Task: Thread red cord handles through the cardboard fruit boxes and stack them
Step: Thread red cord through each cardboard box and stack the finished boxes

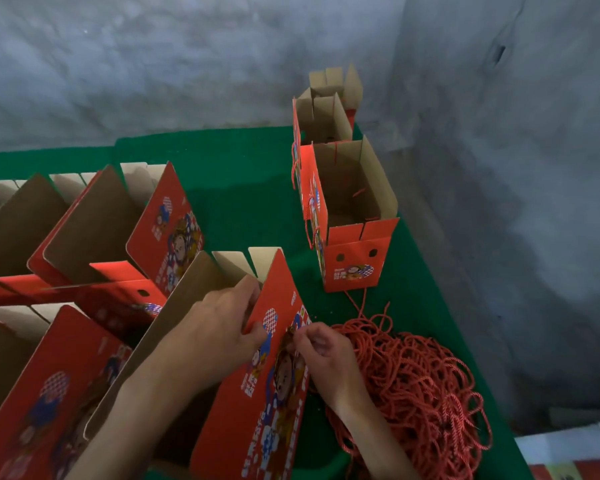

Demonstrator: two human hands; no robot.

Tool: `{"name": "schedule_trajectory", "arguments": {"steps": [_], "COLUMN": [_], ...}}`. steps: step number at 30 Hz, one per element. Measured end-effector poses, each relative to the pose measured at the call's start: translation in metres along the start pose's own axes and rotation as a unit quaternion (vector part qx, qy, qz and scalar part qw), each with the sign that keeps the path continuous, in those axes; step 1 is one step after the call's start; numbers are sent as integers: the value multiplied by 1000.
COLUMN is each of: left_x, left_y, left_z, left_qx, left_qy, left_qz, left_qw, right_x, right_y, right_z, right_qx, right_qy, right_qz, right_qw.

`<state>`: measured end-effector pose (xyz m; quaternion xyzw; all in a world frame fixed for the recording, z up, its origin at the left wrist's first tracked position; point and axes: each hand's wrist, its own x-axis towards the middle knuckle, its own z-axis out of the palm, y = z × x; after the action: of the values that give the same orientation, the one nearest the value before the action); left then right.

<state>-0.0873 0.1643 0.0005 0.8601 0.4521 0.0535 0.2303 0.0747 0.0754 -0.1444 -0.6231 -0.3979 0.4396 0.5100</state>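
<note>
1. While a green tabletop (243, 188) fills the middle of the frame under a grey wall, rows of open red fruit boxes (94, 230) stand at left, their long axes running from lower left to upper right.
2. Lower centre, the box being worked on (274, 386) stands mouth up, its printed red side facing right and its long axis running from the bottom edge up toward frame centre.
3. Right of centre, two finished boxes (354, 216) stand end to end, cords hanging on their left sides.
4. Lower right, a heap of red cord (416, 386) lies just beside the worked box.
5. The left hand (229, 323) grips that box's printed wall at its top edge, fingers inside, thumb on the print.
6. The right hand (323, 348) has its fingers narrowed to a pinch at the printed face; the cord end itself is too small to make out.
</note>
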Motion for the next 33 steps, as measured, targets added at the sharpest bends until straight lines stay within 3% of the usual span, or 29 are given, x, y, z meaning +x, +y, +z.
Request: {"name": "schedule_trajectory", "arguments": {"steps": [11,17,20,22,24,28,30,33], "left_x": [-5,-3,8,18,31,50,55,57], "left_y": [-5,-10,-13,-19,-26,-30,-34,-38], "left_z": [10,25,37,50,65,92,98,98], "left_qx": [-101,-207,-297,-256,-136,28,46,42], "left_qy": [-53,-79,-124,-167,-191,-167,-172,-177], "left_qz": [-24,14,-26,-42,-24,-31,-44,-47], "left_qw": [993,975,946,951,972,985,983,982], "right_x": [5,9,13,14,15,15,14,13], "right_y": [15,19,20,20,21,26,29,35], "right_z": [9,5,-3,-6,-5,-1,-4,-11], "right_qx": [159,113,15,-37,-109,-241,-233,-129], "right_qy": [-1,8,7,1,6,30,15,-57], "right_qz": [86,69,49,34,-8,-86,-85,-7], "right_qw": [984,991,999,999,994,966,969,990]}}
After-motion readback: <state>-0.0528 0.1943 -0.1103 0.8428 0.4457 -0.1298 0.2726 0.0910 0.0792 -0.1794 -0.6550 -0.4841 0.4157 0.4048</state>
